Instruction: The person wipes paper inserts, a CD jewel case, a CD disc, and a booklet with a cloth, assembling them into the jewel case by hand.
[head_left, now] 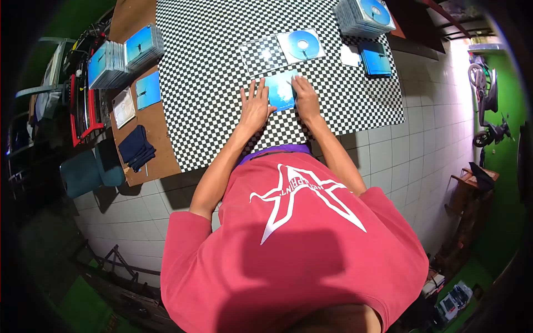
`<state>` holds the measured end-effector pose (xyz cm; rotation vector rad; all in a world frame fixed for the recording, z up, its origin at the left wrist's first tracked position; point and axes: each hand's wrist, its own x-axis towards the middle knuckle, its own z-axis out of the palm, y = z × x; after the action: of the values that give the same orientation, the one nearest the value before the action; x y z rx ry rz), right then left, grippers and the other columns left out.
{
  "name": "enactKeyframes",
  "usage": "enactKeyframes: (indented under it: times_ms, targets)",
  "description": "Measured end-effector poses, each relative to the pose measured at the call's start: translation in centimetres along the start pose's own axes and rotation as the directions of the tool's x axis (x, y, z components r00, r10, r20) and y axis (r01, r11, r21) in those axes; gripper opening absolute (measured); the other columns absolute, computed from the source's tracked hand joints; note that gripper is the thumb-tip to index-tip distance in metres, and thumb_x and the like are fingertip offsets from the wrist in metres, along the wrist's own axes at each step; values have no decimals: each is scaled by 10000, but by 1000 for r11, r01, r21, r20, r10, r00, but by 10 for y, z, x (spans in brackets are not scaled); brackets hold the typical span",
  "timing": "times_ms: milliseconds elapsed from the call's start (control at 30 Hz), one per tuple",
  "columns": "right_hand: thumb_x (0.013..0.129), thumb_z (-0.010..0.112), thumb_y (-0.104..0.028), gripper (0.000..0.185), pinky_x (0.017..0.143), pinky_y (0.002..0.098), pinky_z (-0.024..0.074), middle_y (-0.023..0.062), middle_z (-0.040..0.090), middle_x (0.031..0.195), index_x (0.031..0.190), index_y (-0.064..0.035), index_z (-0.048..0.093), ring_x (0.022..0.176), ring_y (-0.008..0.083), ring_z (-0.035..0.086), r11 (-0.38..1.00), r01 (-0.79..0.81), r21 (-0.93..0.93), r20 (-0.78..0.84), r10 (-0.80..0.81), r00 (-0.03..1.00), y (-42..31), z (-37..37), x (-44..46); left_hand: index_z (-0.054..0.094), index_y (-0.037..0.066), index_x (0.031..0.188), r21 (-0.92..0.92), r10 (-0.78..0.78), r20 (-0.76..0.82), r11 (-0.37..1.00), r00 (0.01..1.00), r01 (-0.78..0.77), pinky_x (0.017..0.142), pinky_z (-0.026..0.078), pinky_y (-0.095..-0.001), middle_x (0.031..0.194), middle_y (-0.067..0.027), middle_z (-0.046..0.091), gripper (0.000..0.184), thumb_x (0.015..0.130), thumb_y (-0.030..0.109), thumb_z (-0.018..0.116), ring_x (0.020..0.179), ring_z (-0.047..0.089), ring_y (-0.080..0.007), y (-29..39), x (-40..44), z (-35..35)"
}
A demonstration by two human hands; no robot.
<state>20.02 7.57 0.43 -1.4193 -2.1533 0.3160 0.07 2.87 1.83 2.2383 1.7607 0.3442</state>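
Note:
A blue printed sheet (281,93) lies on the checkered cloth (214,119) near the front edge of the table. My left hand (256,109) rests at the sheet's left side, its fingers spread and its thumb touching the lower left edge. Along the right side is my right hand (305,99), palm down, with its fingers near the upper right corner; whether they pinch the sheet is too small to tell. Just beyond the sheet lies an open clear case (261,56), its right half holding a blue disc (303,45).
Stacked disc cases (361,18) stand at the back right, with blue sheets (376,59) in front. More case stacks (109,65) are on the left. A dark folded cloth (136,147) lies at the left front, near a green chair (91,169).

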Motion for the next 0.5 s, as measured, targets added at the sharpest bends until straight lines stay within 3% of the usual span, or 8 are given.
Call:
enactKeyframes:
  times_ms: [200, 300, 333, 367, 400, 433, 467, 500]
  targets:
    - [739, 574, 128, 593, 1078, 424, 498, 176, 630, 1367, 1311, -20, 637, 1309, 361, 567, 990, 134, 42, 144, -139, 980, 0, -31, -74, 492, -7, 1377, -135, -45, 28, 990, 999, 48, 1151, 253, -626, 1568, -201, 399, 800, 743, 287, 883, 1458, 344, -402, -1, 11, -11]
    - [688, 606, 170, 592, 1079, 404, 506, 169, 655, 1326, 1238, -37, 684, 1268, 348, 600, 984, 37, 172, 285, -86, 955, 1, -58, -82, 479, 11, 1410, -222, -62, 30, 973, 998, 67, 1139, 261, -604, 1506, -192, 447, 855, 703, 221, 911, 1405, 396, -367, 3, 18, -21]
    - [690, 597, 183, 575, 1071, 404, 513, 175, 667, 1298, 1214, -33, 694, 1239, 349, 619, 989, 10, 149, 186, -38, 982, 8, -58, -79, 452, 14, 1449, -181, -63, -55, 982, 996, 52, 1106, 350, -543, 1380, -182, 501, 875, 705, 126, 898, 1323, 445, -342, 8, 19, -25]
    - [693, 587, 196, 559, 1063, 405, 520, 181, 679, 1271, 1190, -30, 704, 1210, 350, 639, 991, -21, 130, 85, 10, 996, 17, -58, -74, 452, 14, 1449, -182, -70, -59, 982, 996, 58, 1106, 350, -543, 1380, -182, 501, 875, 705, 126, 898, 1323, 445, -342, 7, 21, -23]
    - [724, 557, 203, 530, 1044, 413, 536, 188, 696, 1223, 1172, -33, 716, 1156, 355, 666, 999, 10, 31, -34, -9, 999, 26, -63, -64, 435, 10, 1462, -262, -88, -54, 963, 995, 71, 1072, 399, -506, 1331, -180, 505, 866, 725, 109, 879, 1278, 471, -338, 4, 26, -21]
    - [717, 575, 202, 526, 1061, 391, 531, 164, 709, 1226, 1162, -35, 726, 1187, 328, 664, 998, -63, 0, -84, 63, 995, 36, -66, -52, 418, 5, 1475, -338, -105, -49, 937, 993, 83, 1039, 447, -468, 1281, -177, 510, 857, 746, 91, 860, 1232, 497, -335, 6, 31, -29]
    - [762, 563, 186, 483, 1031, 398, 543, 170, 710, 1220, 1160, -33, 728, 1154, 349, 673, 996, -89, -4, -171, 87, 981, 45, -70, -43, 538, -2, 1401, -440, -165, -71, 890, 984, 118, 963, 520, -418, 1132, -154, 538, 653, 805, 51, 801, 1070, 575, -325, 9, 31, -36]
    - [807, 564, 156, 414, 1052, 420, 512, 179, 704, 1223, 1143, -23, 728, 1163, 373, 655, 967, -244, 69, -157, 252, 955, 48, -71, -37, 606, -4, 1329, -493, -156, -14, 860, 988, 129, 937, 545, -418, 1094, -143, 551, 530, 830, 45, 777, 1007, 599, -307, 8, 32, -42]
